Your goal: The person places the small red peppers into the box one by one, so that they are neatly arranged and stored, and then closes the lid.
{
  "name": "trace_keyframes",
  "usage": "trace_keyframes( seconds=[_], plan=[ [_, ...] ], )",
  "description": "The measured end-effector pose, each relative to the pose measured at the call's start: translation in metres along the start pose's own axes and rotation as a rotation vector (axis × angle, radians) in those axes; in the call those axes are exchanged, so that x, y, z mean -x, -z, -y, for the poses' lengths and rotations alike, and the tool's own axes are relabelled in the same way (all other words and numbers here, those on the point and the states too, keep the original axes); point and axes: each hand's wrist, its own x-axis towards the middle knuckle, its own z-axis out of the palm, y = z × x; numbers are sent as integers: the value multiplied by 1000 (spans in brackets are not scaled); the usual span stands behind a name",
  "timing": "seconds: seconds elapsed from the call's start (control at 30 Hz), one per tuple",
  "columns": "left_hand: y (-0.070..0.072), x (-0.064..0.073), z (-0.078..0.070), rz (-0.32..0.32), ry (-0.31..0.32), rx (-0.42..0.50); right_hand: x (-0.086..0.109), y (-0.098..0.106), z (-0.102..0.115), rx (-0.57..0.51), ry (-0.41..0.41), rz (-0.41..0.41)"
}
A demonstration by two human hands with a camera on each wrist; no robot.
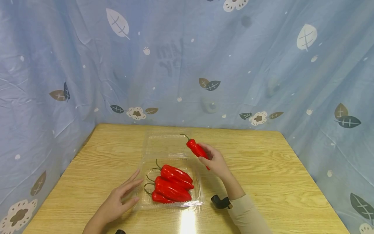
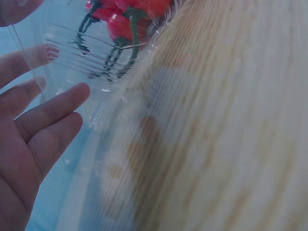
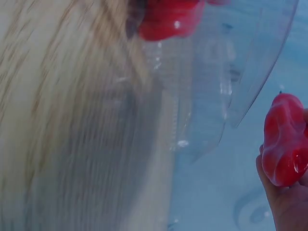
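My right hand [image 1: 214,161] grips a red pepper [image 1: 196,148] with a green stem, held above the back right of a clear plastic clamshell box [image 1: 201,195]. In the right wrist view the same pepper [image 3: 284,142] shows at the right edge. Several red peppers [image 1: 172,188] lie side by side in the box, their stems pointing left. Beside the box's left wall is my left hand [image 1: 117,200], its fingers extended. The left wrist view shows the fingers [image 2: 57,106] close to the clear wall; whether they touch it I cannot tell.
The box's transparent lid [image 1: 166,144] lies folded back behind it. A wooden table [image 1: 263,169] carries everything, with a blue patterned curtain [image 1: 181,65] behind and at both sides. Small black devices [image 1: 220,202] sit at the wrists.
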Motion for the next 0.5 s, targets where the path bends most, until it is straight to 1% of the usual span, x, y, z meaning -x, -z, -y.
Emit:
trace_keyframes(
  seconds=[0.17, 0.3, 0.5],
  plan=[
    [0, 1, 0, -3, -3, -10, 0, -7, 4, 10, 73, 123],
    [0, 1, 1, -3, 2, -14, 1, -12, 7, 19, 77, 206],
    [0, 0, 1, -7, -10, -14, -1, -21, 12, 54, 83, 283]
  ],
)
